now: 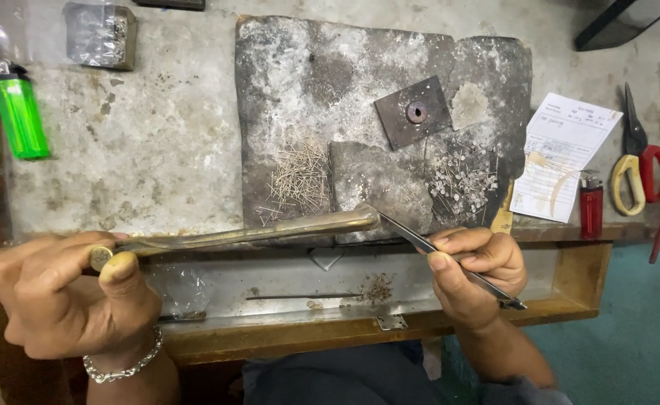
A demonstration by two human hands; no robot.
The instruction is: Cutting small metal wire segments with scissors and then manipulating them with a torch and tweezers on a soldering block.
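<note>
Two lighters lie on the bench — one green lighter (19, 111) at nine o'clock, one red lighter (591, 204) at three o'clock. One pair of scissors (639, 161) with a yellow and a red loop sits just past the red one. One paper slip (564, 154) lies beside it. One square metal plate (414, 112) with a single round hole sits near twelve o'clock. Two heaps of fine pins — a pale heap (300, 180) and a headed heap (461, 180) — are too many to count. Two hands (60, 296) work; one wears one bracelet (124, 366).
</note>
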